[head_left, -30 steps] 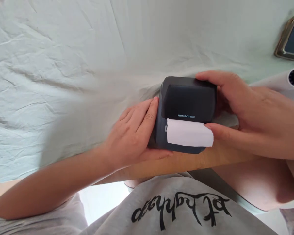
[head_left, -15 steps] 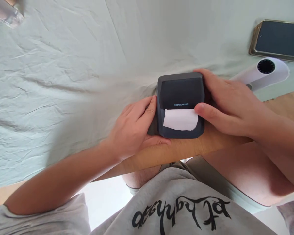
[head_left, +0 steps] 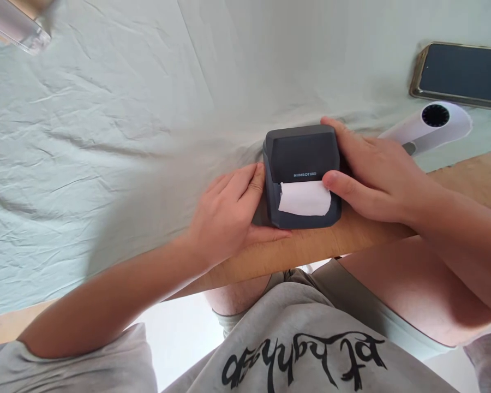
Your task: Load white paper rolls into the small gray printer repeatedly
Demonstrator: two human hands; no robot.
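Between my hands is a dark grey label printer (head_left: 301, 152) with NIIMBOT lettering, held near the table's front edge. A torn-edged white paper strip (head_left: 305, 198) sticks out of its slot. My left hand (head_left: 231, 210) grips the printer's left side, its thumb reaching under the lower edge. Around the right side is my right hand (head_left: 378, 172); its fingers wrap the upper right corner and its thumb presses the front beside the paper's right end. The right fingers' undersides are hidden behind the printer.
A pale green wrinkled cloth (head_left: 139, 98) covers the table, leaving a wooden front edge (head_left: 278, 256) bare. At the right lie a dark-screened phone (head_left: 466, 73) and a white cylindrical object (head_left: 454, 131) with a black round end. A clear object (head_left: 22, 33) sits at the upper left.
The printer has tilted slightly in my hands, and both hands still hold it. The phone and white cylinder appear slightly lower and further left as the view shifts.
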